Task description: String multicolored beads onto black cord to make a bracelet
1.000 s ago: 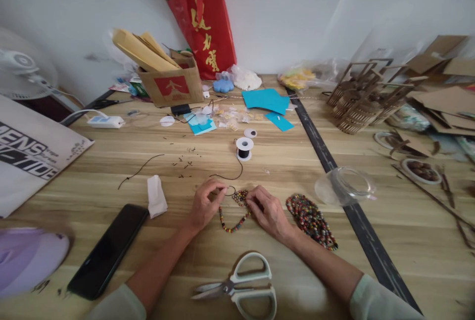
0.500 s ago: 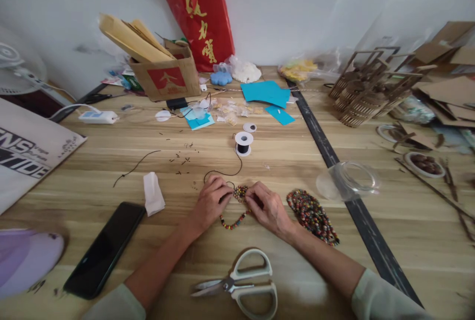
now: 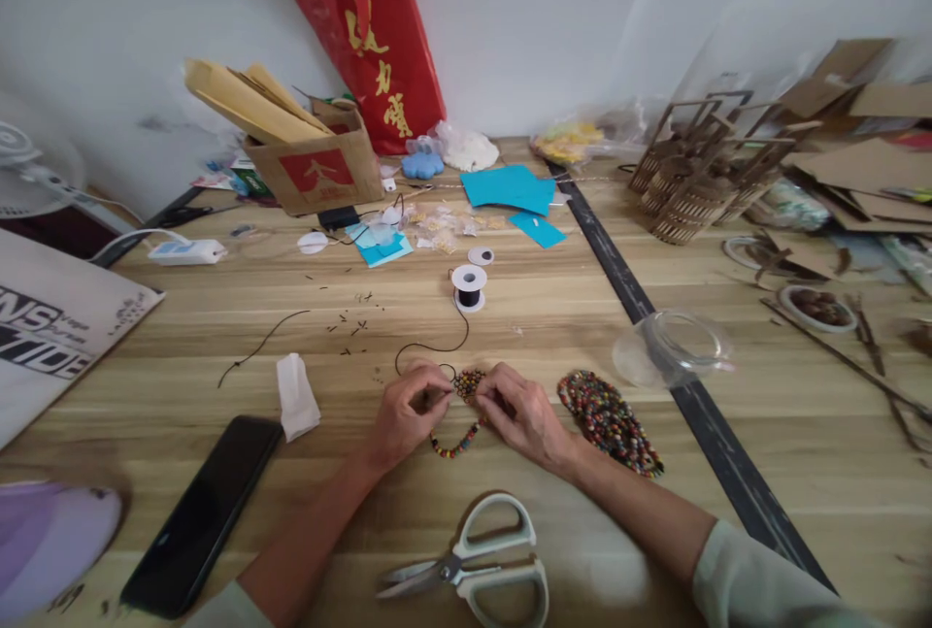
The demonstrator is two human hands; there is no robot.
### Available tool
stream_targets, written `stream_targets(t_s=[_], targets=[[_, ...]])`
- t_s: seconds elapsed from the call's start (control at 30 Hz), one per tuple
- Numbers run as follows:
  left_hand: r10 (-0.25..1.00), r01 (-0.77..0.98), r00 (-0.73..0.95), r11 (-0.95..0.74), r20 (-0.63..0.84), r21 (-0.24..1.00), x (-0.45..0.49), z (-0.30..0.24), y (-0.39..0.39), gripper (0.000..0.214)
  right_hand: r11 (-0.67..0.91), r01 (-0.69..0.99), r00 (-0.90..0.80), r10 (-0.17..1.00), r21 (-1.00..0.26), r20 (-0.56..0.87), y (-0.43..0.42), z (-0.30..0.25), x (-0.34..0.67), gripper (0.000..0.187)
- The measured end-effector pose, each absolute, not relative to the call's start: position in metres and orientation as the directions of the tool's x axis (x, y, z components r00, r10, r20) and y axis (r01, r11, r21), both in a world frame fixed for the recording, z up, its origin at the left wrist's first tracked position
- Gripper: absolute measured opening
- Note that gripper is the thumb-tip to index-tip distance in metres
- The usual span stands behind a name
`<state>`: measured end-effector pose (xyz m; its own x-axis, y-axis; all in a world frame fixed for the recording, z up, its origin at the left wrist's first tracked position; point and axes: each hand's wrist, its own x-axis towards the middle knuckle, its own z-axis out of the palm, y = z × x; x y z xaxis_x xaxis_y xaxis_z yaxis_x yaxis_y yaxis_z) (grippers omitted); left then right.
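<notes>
My left hand [image 3: 405, 412] and my right hand [image 3: 517, 413] rest on the wooden table [image 3: 510, 337], fingertips meeting over a short strand of coloured beads [image 3: 458, 441]. Both hands pinch the strand where a small cluster of beads [image 3: 468, 381] sits between them. A thin black cord [image 3: 429, 348] runs from my left fingers back to a white spool [image 3: 469, 285]. A heap of beaded strands [image 3: 608, 420] lies just right of my right wrist.
White-handled scissors [image 3: 477, 570] lie near the front edge, a black phone [image 3: 202, 513] and a folded tissue [image 3: 295, 396] to the left. A clear plastic lid [image 3: 674, 347] sits right of the beads. Boxes, a red bag [image 3: 368, 36], blue paper and cardboard pieces crowd the back.
My hands have stayed together on the bead strand, the fingers shifting slightly. The camera has drifted a little, so the scene sits further left in view.
</notes>
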<state>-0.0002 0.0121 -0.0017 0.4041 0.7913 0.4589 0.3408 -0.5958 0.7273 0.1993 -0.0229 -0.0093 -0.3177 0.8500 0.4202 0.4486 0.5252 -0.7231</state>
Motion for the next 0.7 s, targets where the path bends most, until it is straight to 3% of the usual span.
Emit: stream_targets(t_s=[0.7], targets=[[0.803,0.155,0.494,-0.458,0.333,0.875,0.0019,-0.0006,0.0084,0.005,0.606,0.417,-0.344,0.795,-0.677,0.5,-0.0246,-0.0108,0.2005,0.009]])
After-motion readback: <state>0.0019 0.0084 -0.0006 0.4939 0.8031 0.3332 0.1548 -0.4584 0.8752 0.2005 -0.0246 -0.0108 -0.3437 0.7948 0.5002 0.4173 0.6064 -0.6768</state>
